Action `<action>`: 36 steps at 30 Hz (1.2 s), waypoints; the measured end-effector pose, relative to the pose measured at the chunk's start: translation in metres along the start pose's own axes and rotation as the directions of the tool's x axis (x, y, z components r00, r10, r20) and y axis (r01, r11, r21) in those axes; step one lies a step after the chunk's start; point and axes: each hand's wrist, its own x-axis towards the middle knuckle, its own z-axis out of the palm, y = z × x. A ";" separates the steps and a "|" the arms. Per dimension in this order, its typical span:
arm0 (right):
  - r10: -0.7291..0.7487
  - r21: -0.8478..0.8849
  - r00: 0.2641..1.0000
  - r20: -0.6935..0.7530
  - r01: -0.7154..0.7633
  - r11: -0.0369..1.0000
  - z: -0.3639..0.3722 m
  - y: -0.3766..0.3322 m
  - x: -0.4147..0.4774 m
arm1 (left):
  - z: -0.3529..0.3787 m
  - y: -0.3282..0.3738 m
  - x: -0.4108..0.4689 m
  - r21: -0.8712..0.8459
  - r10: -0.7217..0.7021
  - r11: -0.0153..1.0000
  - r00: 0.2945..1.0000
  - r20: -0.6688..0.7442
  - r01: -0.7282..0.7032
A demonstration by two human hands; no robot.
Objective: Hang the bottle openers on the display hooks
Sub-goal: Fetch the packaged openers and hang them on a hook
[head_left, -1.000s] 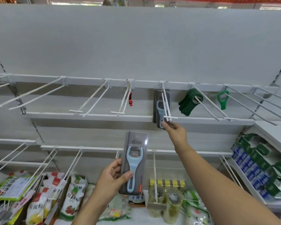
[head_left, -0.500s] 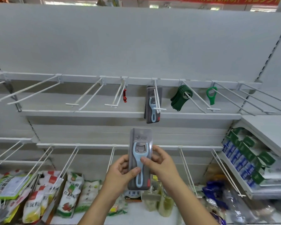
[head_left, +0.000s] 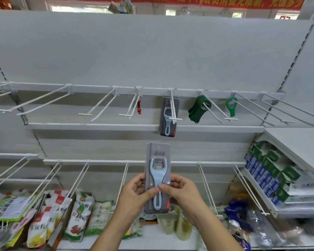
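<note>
Below the hook row, both hands hold a carded opener (head_left: 158,171) upright, well under the hook (head_left: 173,109) that bears a hung opener (head_left: 168,130). Raise it, align its top hole (head_left: 158,147) with the hook tip, and slide it back level. Grip: left hand (head_left: 134,194) and right hand (head_left: 183,193) pinch its lower half, thumbs on the front, fingers curled behind.
</note>
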 end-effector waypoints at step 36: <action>-0.233 -0.052 0.938 -0.258 0.227 0.973 -0.017 -0.049 0.081 | -0.036 -0.010 0.001 -0.070 -0.010 0.998 0.997 -0.077 0.004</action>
